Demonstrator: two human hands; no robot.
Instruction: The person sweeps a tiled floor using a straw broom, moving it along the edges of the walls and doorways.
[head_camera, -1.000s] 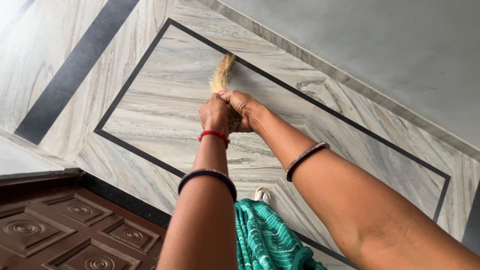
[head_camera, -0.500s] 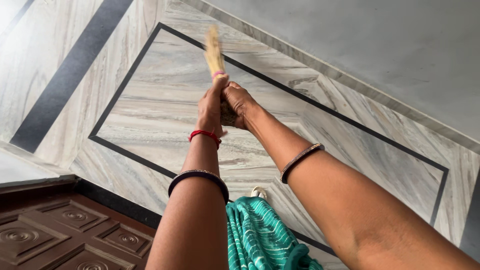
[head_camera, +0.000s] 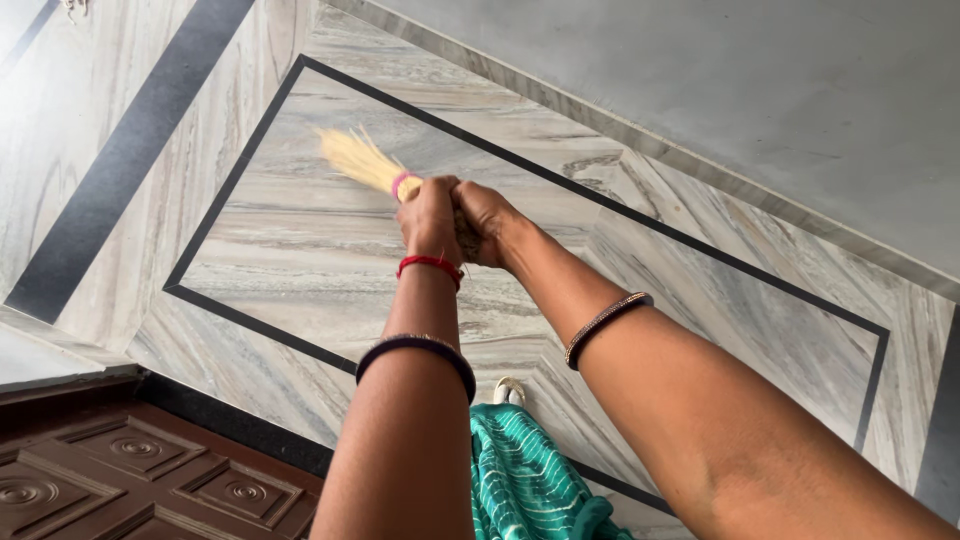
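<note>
Both hands close tight around the bound end of a straw broom (head_camera: 365, 165), held out over a veined marble floor (head_camera: 300, 250) inlaid with dark lines. The left hand (head_camera: 430, 215) wraps the handle just behind a pink band (head_camera: 400, 183); the right hand (head_camera: 487, 222) presses against it from the other side, fingers curled shut on the same bundle. The yellow bristles fan up and to the left, blurred, clear of the floor. A red thread (head_camera: 430, 264) and a dark bangle (head_camera: 417, 350) ring the left arm, a thin bangle (head_camera: 607, 322) the right. Green striped cloth (head_camera: 525, 480) hangs below, a carved brown door (head_camera: 130, 470) at lower left. The broom looks light and springy, its loose straws soft and liable to splay or snap; the tied, stiffer stub by the band seems the sound place for a grip.
</note>
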